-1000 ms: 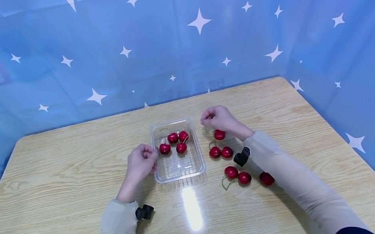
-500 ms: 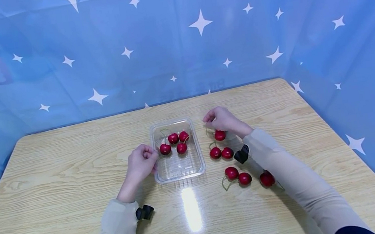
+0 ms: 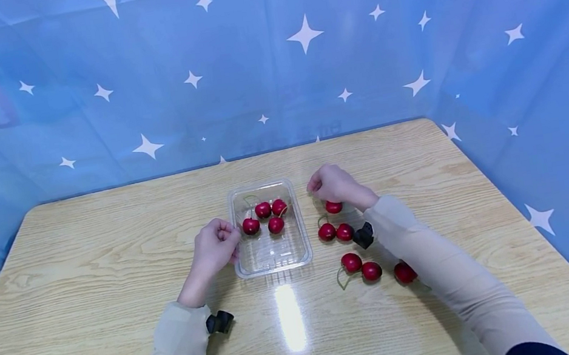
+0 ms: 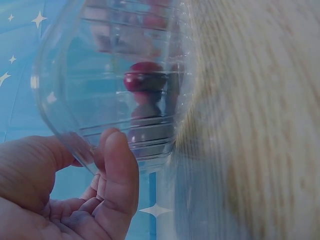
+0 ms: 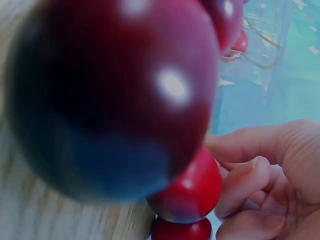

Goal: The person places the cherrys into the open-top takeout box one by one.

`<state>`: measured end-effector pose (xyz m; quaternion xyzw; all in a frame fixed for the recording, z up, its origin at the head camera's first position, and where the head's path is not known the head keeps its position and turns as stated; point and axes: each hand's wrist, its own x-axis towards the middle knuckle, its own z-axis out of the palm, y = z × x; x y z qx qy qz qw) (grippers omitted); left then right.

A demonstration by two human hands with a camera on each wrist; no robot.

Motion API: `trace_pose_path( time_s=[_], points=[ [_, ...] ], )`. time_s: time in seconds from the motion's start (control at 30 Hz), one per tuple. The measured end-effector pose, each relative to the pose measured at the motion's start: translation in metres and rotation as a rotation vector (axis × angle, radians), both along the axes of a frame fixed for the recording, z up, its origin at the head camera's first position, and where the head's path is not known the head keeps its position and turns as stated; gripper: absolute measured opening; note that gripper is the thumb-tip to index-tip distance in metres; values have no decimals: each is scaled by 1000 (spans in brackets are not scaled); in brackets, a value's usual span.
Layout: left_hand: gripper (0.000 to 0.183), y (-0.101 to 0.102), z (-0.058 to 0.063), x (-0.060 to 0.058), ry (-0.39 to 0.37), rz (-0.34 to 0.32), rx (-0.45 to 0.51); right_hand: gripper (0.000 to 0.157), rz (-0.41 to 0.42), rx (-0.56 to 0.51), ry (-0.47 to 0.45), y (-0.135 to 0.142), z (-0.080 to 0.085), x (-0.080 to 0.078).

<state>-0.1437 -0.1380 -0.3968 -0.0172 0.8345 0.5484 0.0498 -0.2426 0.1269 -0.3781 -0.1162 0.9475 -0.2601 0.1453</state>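
Note:
My left hand pinches the left rim of a clear plastic container, thumb and fingertip on either side of the wall in the left wrist view. Several red cherries with green stems, one of them a cherry by the left wall, lie in the container. To its right, my right hand reaches down over the farthest loose cherry, partly covering it. Its curled fingers are right at that cherry's stem; I cannot tell whether they grip it. A near cherry blocks much of the right wrist view.
Two cherries lie together below the right hand, and another joined pair sits nearer the front. One more cherry is beside the right sleeve. A blue star-patterned curtain stands behind the wooden table.
My right hand has shifted slightly and lowered toward the farthest loose cherry, covering more of its stem. My left hand stays on the container's rim, and the cherries lie where they were.

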Motion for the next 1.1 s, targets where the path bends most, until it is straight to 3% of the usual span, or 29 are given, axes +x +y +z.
trace_pose_path(
  time_s=[0.23, 1.1],
  points=[
    [6, 0, -1, 0, -6, 3, -4, 18, -2, 23, 6, 0, 1, 1],
    [5, -2, 0, -2, -2, -7, -13, 10, -132, -185, 58, 33, 16, 4]
  ],
)
